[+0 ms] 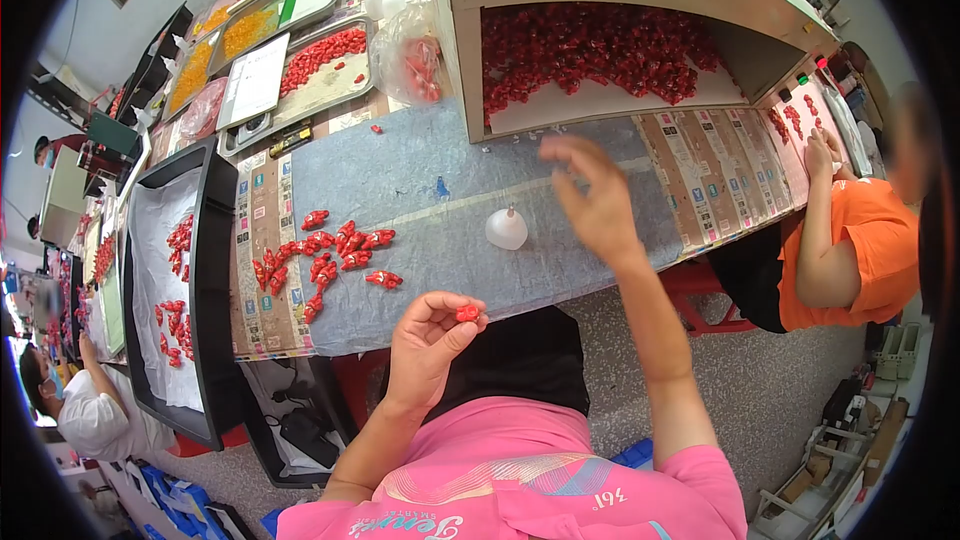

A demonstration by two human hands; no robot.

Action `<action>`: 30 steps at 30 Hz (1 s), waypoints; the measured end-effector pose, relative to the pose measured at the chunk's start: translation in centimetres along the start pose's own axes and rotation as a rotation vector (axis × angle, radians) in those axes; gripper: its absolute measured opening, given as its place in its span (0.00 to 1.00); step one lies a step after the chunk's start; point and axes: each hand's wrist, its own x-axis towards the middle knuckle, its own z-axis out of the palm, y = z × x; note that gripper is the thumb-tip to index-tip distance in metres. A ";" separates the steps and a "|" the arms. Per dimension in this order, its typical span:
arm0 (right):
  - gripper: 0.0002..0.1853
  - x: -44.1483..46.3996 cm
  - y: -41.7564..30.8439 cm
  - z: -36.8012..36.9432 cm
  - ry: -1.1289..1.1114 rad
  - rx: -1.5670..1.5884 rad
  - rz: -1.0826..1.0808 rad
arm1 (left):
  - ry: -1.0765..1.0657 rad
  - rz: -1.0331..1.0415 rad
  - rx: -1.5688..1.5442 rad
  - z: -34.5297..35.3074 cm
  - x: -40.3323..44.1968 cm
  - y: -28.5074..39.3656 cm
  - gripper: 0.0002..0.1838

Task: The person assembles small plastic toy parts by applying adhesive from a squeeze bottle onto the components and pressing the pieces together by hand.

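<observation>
My left hand [425,345] is closed, pinching a small red plastic piece [467,313] between thumb and fingertips at the table's front edge. My right hand [598,202] is raised over the table with its fingers apart, and nothing shows in it. Just left of it, a small white squeeze bottle [507,228] with a narrow tip stands upright on the blue-grey table cover [430,155]. Loose red figure-like pieces [350,240] lie in a scattered group to the left of the bottle.
A box-like shelf [600,120] heaped with red pieces [600,50] stands at the back. On the left is a black tray [222,240] with more pieces. Metal trays [340,90] lie behind it. A person in orange [850,255] works at the right.
</observation>
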 end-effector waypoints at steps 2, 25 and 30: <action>0.12 3.4 2.6 0.5 0.064 -0.144 -0.086 | -0.014 0.001 -0.009 0.1 -0.1 -0.1 0.12; 0.05 -2.9 -2.2 -2.1 -0.155 0.407 0.432 | 0.025 0.019 -0.031 0.0 -0.2 -0.3 0.12; 0.07 -10.1 -5.5 0.6 -0.166 0.959 0.580 | -0.016 0.033 0.021 0.4 0.0 -0.6 0.13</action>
